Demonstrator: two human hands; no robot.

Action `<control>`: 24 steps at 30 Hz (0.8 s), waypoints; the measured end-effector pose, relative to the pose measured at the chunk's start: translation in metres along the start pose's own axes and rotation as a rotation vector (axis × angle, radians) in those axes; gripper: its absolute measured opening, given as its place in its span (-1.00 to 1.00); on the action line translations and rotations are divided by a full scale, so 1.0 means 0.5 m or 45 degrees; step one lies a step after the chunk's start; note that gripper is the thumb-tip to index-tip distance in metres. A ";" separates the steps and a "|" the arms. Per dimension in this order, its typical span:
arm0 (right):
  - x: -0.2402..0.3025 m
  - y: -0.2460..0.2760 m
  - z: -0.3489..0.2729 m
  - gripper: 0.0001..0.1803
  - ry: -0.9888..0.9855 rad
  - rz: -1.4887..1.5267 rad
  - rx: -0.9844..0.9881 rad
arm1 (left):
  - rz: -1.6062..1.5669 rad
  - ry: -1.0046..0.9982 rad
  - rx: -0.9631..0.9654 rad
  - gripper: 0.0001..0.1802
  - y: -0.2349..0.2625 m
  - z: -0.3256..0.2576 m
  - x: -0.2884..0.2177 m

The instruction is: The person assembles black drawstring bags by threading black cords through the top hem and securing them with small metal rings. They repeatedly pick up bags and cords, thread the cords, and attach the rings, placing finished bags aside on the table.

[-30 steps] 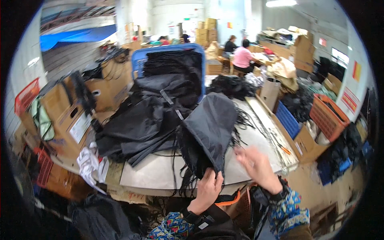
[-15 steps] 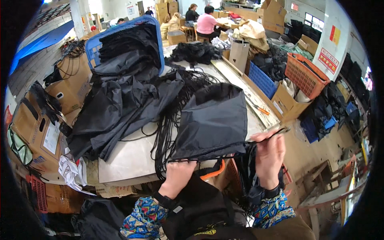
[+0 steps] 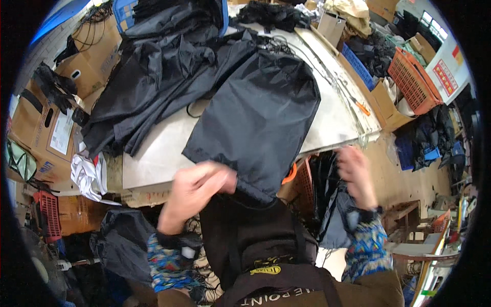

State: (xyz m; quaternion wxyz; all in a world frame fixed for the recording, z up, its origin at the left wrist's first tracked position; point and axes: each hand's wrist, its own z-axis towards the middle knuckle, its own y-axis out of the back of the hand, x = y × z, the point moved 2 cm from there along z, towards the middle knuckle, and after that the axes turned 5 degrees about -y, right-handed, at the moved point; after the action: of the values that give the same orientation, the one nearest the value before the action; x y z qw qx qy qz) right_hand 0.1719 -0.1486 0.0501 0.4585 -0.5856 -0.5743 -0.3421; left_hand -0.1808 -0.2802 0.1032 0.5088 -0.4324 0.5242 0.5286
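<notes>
A flat black fabric bag [image 3: 255, 117] lies at a slant over the near edge of the pale table [image 3: 148, 169], its lower end hanging past it toward me. My left hand [image 3: 197, 189], somewhat blurred, has its fingers curled at the bag's lower left hem, apparently gripping the cloth. Off to the right, apart from the bag, my right hand [image 3: 354, 171] is raised above dark cloth beside the table. Motion smears its fingers, and I see no cord in it.
Crumpled black fabric [image 3: 153, 87] spreads from a blue basket [image 3: 225, 15] at the back left. A cardboard box [image 3: 43, 128] stands left of the table. An orange-handled tool [image 3: 362, 107] lies at the right edge, with an orange basket [image 3: 414, 82] beyond.
The bag has turned and slid nearer, over the table edge. My right hand has come away from it and no longer shows the cord. My left hand has moved left, and the view tips further down.
</notes>
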 end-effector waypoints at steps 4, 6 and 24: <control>-0.048 -0.201 0.053 -0.79 0.075 -0.606 0.543 | 1.616 -0.564 0.100 -0.48 -0.165 0.012 0.088; -0.058 -0.250 0.085 -0.78 0.072 -0.679 0.598 | 1.089 -0.585 0.282 -0.60 -0.217 -0.077 0.206; -0.044 -0.314 0.097 -0.80 0.455 -0.660 0.490 | -0.752 0.299 -0.723 -0.81 -0.234 -0.024 0.231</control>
State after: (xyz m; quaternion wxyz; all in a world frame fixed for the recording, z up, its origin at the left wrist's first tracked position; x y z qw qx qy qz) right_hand 0.0086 -0.1241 0.0355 0.5514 -0.2546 -0.6683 -0.4295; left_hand -0.0780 -0.2904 -0.0254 0.4358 -0.7443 0.2658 0.4307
